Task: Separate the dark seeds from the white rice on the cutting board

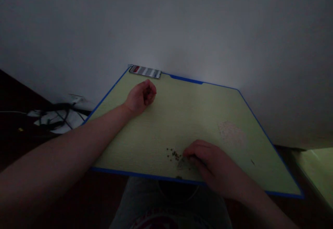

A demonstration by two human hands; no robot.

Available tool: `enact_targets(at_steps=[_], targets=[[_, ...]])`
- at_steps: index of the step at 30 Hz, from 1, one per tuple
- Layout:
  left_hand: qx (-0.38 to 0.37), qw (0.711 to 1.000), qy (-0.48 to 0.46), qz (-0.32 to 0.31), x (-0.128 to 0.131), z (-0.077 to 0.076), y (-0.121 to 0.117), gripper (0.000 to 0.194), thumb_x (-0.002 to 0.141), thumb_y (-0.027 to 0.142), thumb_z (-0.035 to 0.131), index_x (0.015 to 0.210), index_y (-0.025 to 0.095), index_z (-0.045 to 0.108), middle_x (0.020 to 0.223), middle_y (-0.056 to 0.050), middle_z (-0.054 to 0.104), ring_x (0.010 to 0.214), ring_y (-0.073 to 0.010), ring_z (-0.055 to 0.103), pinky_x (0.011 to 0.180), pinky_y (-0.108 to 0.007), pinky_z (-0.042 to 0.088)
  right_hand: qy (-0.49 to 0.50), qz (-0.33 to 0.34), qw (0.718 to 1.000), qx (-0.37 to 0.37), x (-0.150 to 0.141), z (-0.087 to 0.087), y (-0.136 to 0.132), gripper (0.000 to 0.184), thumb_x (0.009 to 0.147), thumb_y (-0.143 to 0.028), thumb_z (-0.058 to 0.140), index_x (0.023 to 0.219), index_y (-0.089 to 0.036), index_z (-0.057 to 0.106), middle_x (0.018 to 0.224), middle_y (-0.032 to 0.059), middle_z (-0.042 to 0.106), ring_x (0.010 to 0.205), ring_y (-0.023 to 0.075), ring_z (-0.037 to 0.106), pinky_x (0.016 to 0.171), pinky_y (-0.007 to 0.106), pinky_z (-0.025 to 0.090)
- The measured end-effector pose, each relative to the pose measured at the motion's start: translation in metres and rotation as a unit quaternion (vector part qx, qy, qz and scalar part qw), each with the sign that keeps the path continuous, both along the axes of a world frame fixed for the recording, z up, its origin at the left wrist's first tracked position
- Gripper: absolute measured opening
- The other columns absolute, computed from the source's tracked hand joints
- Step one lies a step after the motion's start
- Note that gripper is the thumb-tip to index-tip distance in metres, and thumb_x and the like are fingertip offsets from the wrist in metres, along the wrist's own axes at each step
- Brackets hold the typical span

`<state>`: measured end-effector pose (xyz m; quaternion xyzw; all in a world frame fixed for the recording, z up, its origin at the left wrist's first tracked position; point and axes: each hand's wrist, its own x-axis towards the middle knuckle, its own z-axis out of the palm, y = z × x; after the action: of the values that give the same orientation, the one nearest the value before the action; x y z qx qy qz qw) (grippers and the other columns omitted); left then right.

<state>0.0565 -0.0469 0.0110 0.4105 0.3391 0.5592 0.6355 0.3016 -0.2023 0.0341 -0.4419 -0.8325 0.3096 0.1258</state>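
My left hand (pixel 142 96) rests on the far left part of the pale green tabletop (pixel 166 121), its fingers curled inward. Small dark bits seem to sit in its palm, but the dim light hides what they are. Nearer the front edge, my right hand (pixel 205 159) has thumb and fingertips pinched together just beside a small scatter of dark, bead-like grains (pixel 176 154). Whatever those fingertips hold, if anything, is too small to make out. A darker smudge (pixel 179 177) lies at the front edge below the grains.
A phone (pixel 145 71) with a lit screen lies at the far left corner, against the wall (pixel 166 24). A pale patch (pixel 232 133) and a thin dark mark (pixel 252 161) show on the right. Blue trim (pixel 186 79) edges the table. Cables (pixel 61 116) lie at left.
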Motion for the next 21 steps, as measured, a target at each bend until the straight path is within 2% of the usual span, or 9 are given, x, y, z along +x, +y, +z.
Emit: enact_targets(at_steps=[7,17,21], targets=[[0.006,1.0,-0.004,-0.005,-0.001,-0.001,0.001,0.046,0.091,0.047,0.044,0.057,0.017,0.052,0.04,0.005,0.034,0.032,-0.0055,0.03,0.035,-0.019,0.019,-0.004,0.021,0.999,-0.035,-0.018,0.003,-0.005,0.031,0.087,-0.002,0.046,0.102,-0.018,0.069,0.099,0.0054,0.069,0.09,0.0164,0.062,0.083,0.029,0.048],[0.005,1.0,0.0,-0.006,-0.001,-0.001,0.001,0.045,0.091,0.046,0.044,0.057,0.017,0.052,0.041,0.005,0.034,0.033,-0.0055,0.029,0.035,-0.019,0.019,-0.007,-0.027,0.998,-0.064,-0.005,-0.001,-0.015,0.026,0.091,-0.009,0.046,0.102,-0.021,0.066,0.099,0.0044,0.07,0.091,0.0174,0.063,0.08,0.031,0.049],[-0.004,1.0,0.001,-0.006,-0.001,0.001,0.0,0.044,0.092,0.044,0.043,0.058,0.017,0.052,0.041,0.005,0.034,0.032,-0.0056,0.029,0.035,-0.019,0.019,-0.004,-0.023,0.997,-0.073,0.001,-0.002,-0.024,0.026,0.09,-0.007,0.046,0.1,-0.021,0.065,0.098,0.0043,0.069,0.091,0.0177,0.063,0.079,0.031,0.05]])
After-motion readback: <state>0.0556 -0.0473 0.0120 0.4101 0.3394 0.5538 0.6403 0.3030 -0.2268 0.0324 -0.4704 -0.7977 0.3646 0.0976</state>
